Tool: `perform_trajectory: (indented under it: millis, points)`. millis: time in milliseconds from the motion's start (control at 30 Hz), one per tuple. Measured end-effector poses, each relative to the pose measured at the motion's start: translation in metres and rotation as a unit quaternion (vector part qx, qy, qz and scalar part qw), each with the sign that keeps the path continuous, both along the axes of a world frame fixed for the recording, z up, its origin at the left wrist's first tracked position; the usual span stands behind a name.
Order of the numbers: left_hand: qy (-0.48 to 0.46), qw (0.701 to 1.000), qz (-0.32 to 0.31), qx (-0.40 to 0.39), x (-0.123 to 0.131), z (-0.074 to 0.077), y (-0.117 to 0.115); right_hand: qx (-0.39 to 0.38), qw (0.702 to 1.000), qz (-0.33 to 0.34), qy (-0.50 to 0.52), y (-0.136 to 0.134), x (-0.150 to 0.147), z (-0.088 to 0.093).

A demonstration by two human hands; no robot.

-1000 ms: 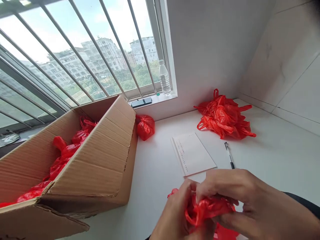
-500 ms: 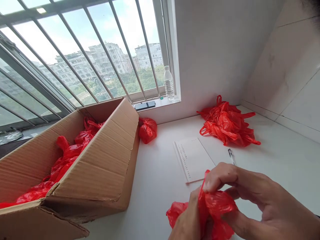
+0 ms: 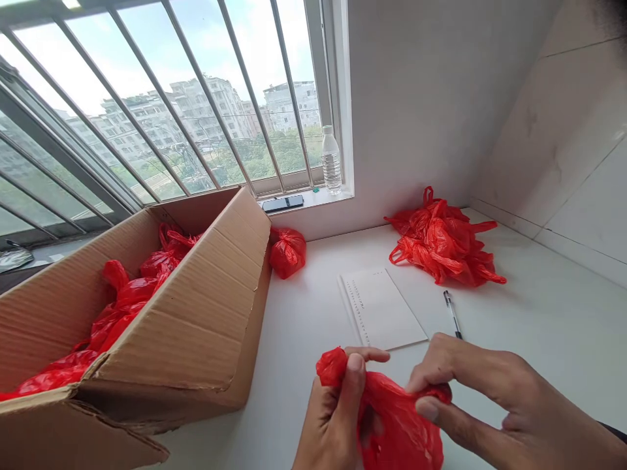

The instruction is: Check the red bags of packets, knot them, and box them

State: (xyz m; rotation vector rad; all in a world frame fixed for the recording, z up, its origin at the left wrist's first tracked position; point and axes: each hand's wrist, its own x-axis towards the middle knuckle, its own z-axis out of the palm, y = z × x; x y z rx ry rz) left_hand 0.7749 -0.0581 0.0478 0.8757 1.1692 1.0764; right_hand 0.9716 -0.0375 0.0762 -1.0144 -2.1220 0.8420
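Low in the view, both hands grip one red plastic bag (image 3: 399, 427) over the white counter. My left hand (image 3: 333, 418) is closed round one handle end of it, thumb pressed on top. My right hand (image 3: 490, 398) pinches the other handle end between thumb and forefinger, and the plastic is stretched taut between the two hands. The bag's body hangs below them, partly cut off by the frame's lower edge.
A large open cardboard box (image 3: 196, 326) with several red bags inside fills the left. A tied red bag (image 3: 288, 251) lies behind it. A sheet of paper (image 3: 382, 308), a pen (image 3: 451, 313) and a heap of red bags (image 3: 443, 238) lie further back. A water bottle (image 3: 332, 160) and a phone (image 3: 283, 203) sit on the windowsill.
My hands were bunched together on the bag. They have drawn apart, the left going left and the right going right, pulling the two ends of the bag tight.
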Motion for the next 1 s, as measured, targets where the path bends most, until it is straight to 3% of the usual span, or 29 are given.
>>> perform_trajectory:
  millis: [133, 233, 367, 500, 600, 733, 867, 1000]
  points:
    - [-0.026, 0.996, -0.060, 0.059, -0.010, -0.001, 0.008, -0.015, 0.997, 0.081, 0.005, 0.000, -0.002, 0.001]
    - [-0.057, 0.986, -0.126, 0.096, -0.012, -0.005, 0.007, -0.034, 0.996, 0.067, 0.039, 0.004, -0.005, 0.000]
    - [-0.045, 0.977, -0.139, 0.158, -0.011, -0.015, 0.005, -0.049, 0.996, 0.060, 0.040, 0.014, -0.012, -0.011]
    - [0.086, 0.956, -0.071, 0.272, -0.010, -0.027, 0.003, -0.149, 0.988, 0.034, -0.031, 0.018, -0.014, -0.023]
    - [0.219, 0.889, 0.044, 0.399, -0.005, -0.037, 0.004, -0.191, 0.980, 0.036, -0.037, 0.017, -0.016, -0.026]
    - [0.270, 0.842, 0.146, 0.444, 0.005, -0.048, 0.006, -0.202, 0.979, 0.025, 0.019, 0.019, -0.022, -0.033]
    - [0.262, 0.835, 0.143, 0.463, 0.004, -0.055, 0.006, -0.209, 0.972, 0.101, 0.041, 0.028, -0.023, -0.040]
    - [0.269, 0.835, 0.118, 0.466, -0.004, -0.057, 0.009, -0.214, 0.976, 0.020, 0.021, 0.031, -0.019, -0.038]
